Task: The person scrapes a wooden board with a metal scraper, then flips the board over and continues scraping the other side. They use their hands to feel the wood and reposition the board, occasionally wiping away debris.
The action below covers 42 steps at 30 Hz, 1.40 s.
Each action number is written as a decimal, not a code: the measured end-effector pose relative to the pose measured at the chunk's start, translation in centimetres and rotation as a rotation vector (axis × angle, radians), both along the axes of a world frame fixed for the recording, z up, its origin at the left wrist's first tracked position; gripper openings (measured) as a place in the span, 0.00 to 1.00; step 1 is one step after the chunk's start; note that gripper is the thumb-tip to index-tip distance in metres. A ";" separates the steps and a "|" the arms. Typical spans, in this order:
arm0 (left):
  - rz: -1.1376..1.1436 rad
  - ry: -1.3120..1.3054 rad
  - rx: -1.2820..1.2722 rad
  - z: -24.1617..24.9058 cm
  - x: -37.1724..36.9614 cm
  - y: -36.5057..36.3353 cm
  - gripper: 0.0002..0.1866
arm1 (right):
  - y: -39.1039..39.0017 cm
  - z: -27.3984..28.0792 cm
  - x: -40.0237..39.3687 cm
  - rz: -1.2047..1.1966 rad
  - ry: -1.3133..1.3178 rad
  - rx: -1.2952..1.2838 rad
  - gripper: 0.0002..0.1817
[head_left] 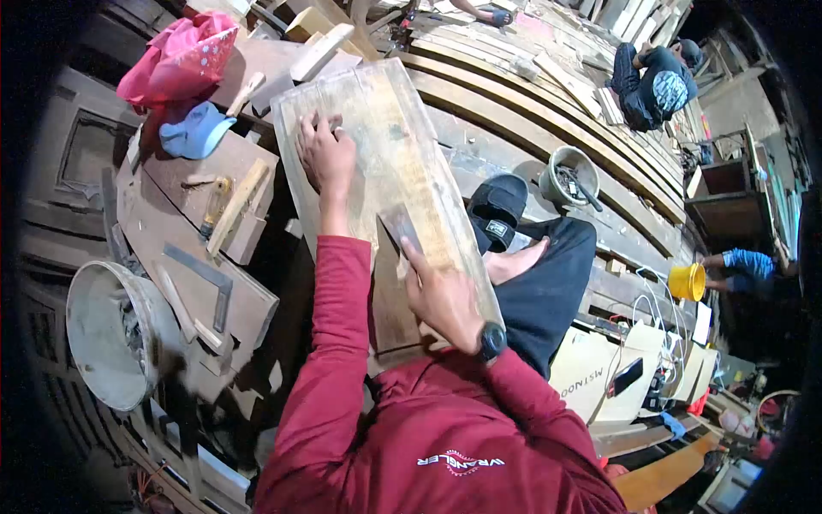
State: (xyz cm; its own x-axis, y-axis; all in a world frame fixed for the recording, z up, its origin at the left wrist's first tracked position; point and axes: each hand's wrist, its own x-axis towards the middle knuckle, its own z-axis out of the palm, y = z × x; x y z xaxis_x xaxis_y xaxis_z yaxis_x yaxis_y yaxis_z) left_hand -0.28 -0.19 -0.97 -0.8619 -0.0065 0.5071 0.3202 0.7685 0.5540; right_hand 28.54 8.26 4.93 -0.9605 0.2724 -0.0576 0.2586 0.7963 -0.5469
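A wooden panel (377, 111) with a raised edge lies across the person's lap. My left hand (327, 157) rests near its upper left part, fingers curled over a small dark piece that is mostly hidden. My right hand (447, 300) is lower on the panel, its fingers around a flat dark metal-like blade (398, 224) that lies against the wood. A black watch is on the right wrist. Below the blade, a darker brown strip of wood shows between the two arms.
A square (221, 300), a chisel-like tool (216, 206) and wood offcuts lie on the left boards. White bucket (81, 343) at far left, grey bucket (556, 158) at right. A phone (628, 377) lies on cardboard. Another person crouches at upper right.
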 end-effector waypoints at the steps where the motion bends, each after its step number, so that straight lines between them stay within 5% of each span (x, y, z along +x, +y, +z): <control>1: -0.004 0.001 -0.001 0.3 0.3 0.0 0.14 | -0.4 -0.2 1.4 0.005 -0.020 -0.007 0.27; 11: 0.001 -0.052 -0.014 0.7 0.2 0.0 0.12 | 0.6 -1.2 -3.3 0.019 0.088 0.038 0.28; 18: 0.017 0.003 -0.020 0.1 0.4 0.0 0.13 | -0.6 -0.6 4.1 0.035 0.006 -0.023 0.30; 25: -0.008 -0.007 0.003 0.9 0.2 0.1 0.13 | 0.3 -1.0 -2.5 0.012 0.044 0.017 0.31; 32: -0.013 -0.012 0.015 0.9 0.5 0.0 0.12 | 0.4 -2.5 6.6 0.125 -0.045 -0.034 0.43; 42: 0.015 0.019 -0.023 0.6 0.0 0.1 0.12 | 0.5 -1.4 1.4 0.075 0.003 0.077 0.43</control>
